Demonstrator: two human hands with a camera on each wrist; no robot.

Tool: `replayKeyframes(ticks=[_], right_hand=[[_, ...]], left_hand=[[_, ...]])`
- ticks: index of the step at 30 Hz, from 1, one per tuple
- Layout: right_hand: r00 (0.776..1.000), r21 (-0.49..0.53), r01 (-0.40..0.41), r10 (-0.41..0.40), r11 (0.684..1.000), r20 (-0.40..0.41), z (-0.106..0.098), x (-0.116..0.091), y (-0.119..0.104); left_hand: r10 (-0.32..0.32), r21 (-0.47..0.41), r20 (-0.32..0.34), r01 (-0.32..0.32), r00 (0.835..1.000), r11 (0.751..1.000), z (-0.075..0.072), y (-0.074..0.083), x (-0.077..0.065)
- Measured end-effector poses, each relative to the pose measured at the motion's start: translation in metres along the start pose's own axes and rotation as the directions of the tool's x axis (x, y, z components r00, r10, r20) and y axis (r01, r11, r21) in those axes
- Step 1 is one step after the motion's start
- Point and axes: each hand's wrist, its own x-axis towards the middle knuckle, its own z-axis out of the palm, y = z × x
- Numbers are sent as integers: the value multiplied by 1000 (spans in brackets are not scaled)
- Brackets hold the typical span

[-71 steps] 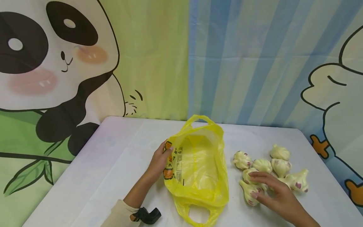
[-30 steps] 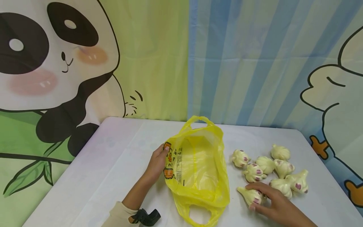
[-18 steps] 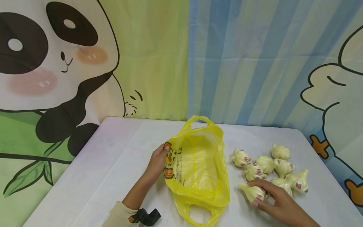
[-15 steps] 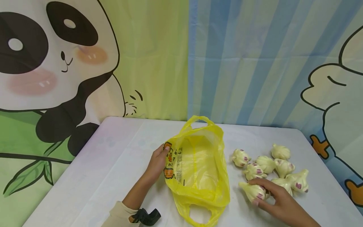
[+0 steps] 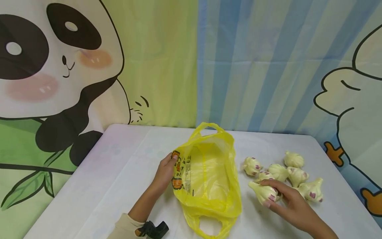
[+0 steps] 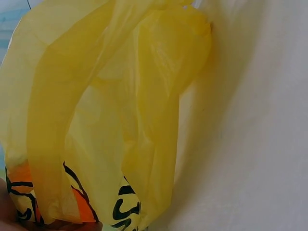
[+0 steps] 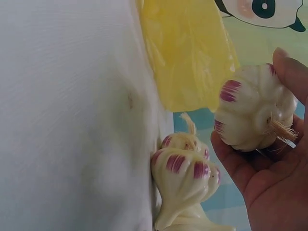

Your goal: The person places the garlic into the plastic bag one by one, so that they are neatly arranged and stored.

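Observation:
A yellow plastic bag stands mouth-up on the table, printed in orange and black on its left side. My left hand pinches its left rim, thumb on the inner side. In my right hand is a garlic bulb with purple streaks, gripped between thumb and fingers and raised off the table. The right wrist view shows the root end of that held garlic bulb facing the camera. Inside the bag I see only its creased yellow lining.
Several more garlic bulbs lie in a loose group on the white table, right of the bag. A black strap device sits at the left wrist. Behind the table hangs a printed curtain.
My right hand came down on the nearest garlic bulb, took hold of it and lifted it slightly. Neighbouring bulbs shifted a little earlier. The left hand stays on the bag.

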Motion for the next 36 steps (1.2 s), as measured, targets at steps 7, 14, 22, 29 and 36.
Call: replayKeyframes(ticks=[7,14,22,29,36], right_hand=[[999,11,-12,12,1000,-41,-3,7,-9],[998,42,7,-4,999,-63,-6,16,-18],[994,124,106,-102,987,-43,-2,37,-29],[990,169,135,-139,976,10,7,59,-36],[981,193,186,-195,963,26,7,78,-40]], left_hand=[[17,-3,5,-17,1000,1000,2,-2,-2],[19,-14,15,-19,1000,1000,3,-1,-1],[23,-12,21,-23,1000,1000,2,-2,-2],[10,-16,22,-9,1000,1000,1,-2,-3],[7,-24,32,-7,999,1000,2,-3,-2]])
